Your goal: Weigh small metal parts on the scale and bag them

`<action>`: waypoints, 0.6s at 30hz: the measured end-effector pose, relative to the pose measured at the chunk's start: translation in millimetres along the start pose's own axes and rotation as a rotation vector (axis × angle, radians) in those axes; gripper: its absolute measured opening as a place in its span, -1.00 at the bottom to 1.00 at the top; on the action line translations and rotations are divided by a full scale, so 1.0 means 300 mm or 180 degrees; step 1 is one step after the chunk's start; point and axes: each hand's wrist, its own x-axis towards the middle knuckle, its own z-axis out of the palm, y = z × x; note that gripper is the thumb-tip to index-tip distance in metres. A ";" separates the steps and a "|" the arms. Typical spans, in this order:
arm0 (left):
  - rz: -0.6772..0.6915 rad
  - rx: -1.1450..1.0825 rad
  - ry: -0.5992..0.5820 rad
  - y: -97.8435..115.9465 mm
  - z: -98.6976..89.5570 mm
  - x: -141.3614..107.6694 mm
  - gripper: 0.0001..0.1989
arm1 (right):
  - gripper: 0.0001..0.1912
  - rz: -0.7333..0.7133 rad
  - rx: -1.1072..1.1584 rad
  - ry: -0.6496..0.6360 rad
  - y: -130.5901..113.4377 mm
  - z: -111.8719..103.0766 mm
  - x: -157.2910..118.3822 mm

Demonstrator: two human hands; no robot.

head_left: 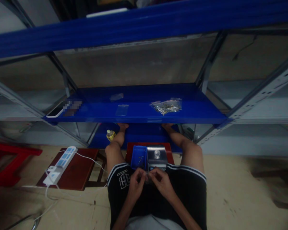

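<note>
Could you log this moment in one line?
left hand: holding small item, unclear | right hand: holding same item | ahead: blue tray with metal pieces, silver device

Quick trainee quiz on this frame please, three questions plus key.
1. What sits directly beside the blue tray? A) power strip B) silver-topped device C) phone
2. True or false: the left hand and right hand are spread wide apart.
3. Where do the filled clear bags lie?

Key:
1. B
2. False; their fingertips nearly meet.
3. On the middle blue shelf, right of its centre.
</note>
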 end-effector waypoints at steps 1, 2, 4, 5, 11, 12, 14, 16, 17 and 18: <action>0.0000 0.0001 0.0063 -0.002 0.000 0.001 -0.60 | -0.56 0.0098 0.0104 0.0038 0.005 0.001 0.000; -0.0013 -0.0013 0.0082 -0.004 0.000 0.002 -0.60 | -0.55 0.0187 0.0200 0.0070 0.010 0.003 0.000; -0.0045 -0.0043 -0.0029 -0.003 0.000 0.004 -0.61 | -0.54 0.0271 0.0314 0.0073 0.018 0.006 -0.003; -0.0051 -0.0047 -0.0125 -0.001 -0.001 0.003 -0.62 | -0.54 0.0255 0.0327 0.0050 0.020 0.008 -0.006; 0.0085 0.0115 -0.0136 0.028 -0.013 -0.055 -0.62 | -0.60 0.0237 0.0260 0.0045 0.004 0.014 -0.058; 0.0054 0.0152 -0.0052 0.033 -0.017 -0.075 -0.62 | -0.62 0.0241 0.0204 0.0052 -0.005 0.014 -0.072; -0.0067 0.0211 0.0121 0.046 -0.024 -0.120 -0.62 | -0.68 0.0174 0.0052 0.0087 -0.025 0.016 -0.102; -0.0194 0.0186 0.0319 0.064 -0.029 -0.161 -0.61 | -0.71 0.0050 -0.0073 0.0165 -0.048 0.020 -0.126; -0.0252 0.0132 0.0425 0.075 -0.029 -0.176 -0.60 | -0.72 -0.0005 -0.0115 0.0211 -0.058 0.024 -0.134; -0.0305 0.0057 0.0515 0.086 -0.028 -0.187 -0.59 | -0.73 -0.0048 -0.0153 0.0253 -0.065 0.027 -0.138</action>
